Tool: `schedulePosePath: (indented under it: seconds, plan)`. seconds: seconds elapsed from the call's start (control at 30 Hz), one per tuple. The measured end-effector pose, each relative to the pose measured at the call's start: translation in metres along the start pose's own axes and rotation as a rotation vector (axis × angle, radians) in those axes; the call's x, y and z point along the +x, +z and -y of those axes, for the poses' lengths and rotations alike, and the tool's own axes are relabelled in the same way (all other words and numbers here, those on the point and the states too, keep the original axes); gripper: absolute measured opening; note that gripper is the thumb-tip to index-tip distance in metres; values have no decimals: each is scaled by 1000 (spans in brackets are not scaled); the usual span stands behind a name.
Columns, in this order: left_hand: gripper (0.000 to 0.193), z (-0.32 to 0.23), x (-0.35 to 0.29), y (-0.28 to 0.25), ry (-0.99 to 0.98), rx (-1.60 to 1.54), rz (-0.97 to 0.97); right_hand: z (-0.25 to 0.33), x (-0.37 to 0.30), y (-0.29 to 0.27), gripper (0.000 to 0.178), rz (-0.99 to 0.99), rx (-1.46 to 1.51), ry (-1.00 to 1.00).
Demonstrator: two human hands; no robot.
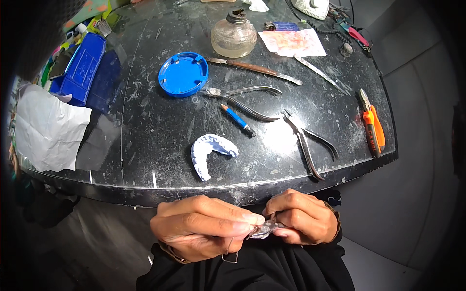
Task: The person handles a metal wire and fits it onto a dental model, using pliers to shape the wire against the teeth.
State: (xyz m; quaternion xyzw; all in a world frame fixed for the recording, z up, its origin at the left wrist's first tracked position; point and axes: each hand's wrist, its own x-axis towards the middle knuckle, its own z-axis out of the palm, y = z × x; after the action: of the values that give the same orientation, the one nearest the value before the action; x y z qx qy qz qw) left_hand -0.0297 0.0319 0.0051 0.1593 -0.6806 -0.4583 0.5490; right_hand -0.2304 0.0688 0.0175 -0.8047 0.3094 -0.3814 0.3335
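Note:
Close to my body, below the table's front edge, my left hand (201, 225) pinches a thin bent wire (236, 258); its angular loop hangs below the fingers. My right hand (305, 218) is closed round small metal pliers (264, 229). Their jointed head points left and meets the wire at my left fingertips; the handles are hidden in my palm. Beyond my hands, a white and bluish horseshoe-shaped dental cast (198, 154) lies on the table. To its right rests another pair of slim metal pliers (304, 145) with spread handles.
The dark, scuffed table (160, 131) also bears a blue pencil stub (235, 118), long-handled pliers (242, 99), a round blue lid (183, 75), a wood-handled spatula (252, 68), a glass spirit lamp (234, 36), orange pliers (373, 128), a blue bin (80, 70) and white paper (51, 128).

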Motion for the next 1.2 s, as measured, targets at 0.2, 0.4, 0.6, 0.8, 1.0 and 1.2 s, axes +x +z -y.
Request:
schedulePosePath:
  seconds: [0.2, 0.4, 0.6, 0.8, 1.0, 1.2]
  plan:
    - [16, 0, -1, -1, 21, 81, 0, -3, -1, 6, 16, -29, 15, 6]
    - [18, 2, -2, -1, 76, 80, -13, -2, 1, 6, 16, -22, 25, 6]
    - [28, -1, -3, -2, 63, 80, 32, -7, 3, 9, 17, -62, -1, -68]
    - [36, 4, -6, -1, 112, 46, 27, -13, 3, 12, 20, -131, -32, -126]
    - [32, 11, -6, 2, 146, -10, -8, -14, 1, 13, 19, -161, -69, -132]
    - [6, 2, -5, 7, -117, -127, -222, -8, -7, -6, 16, -174, -234, 20]
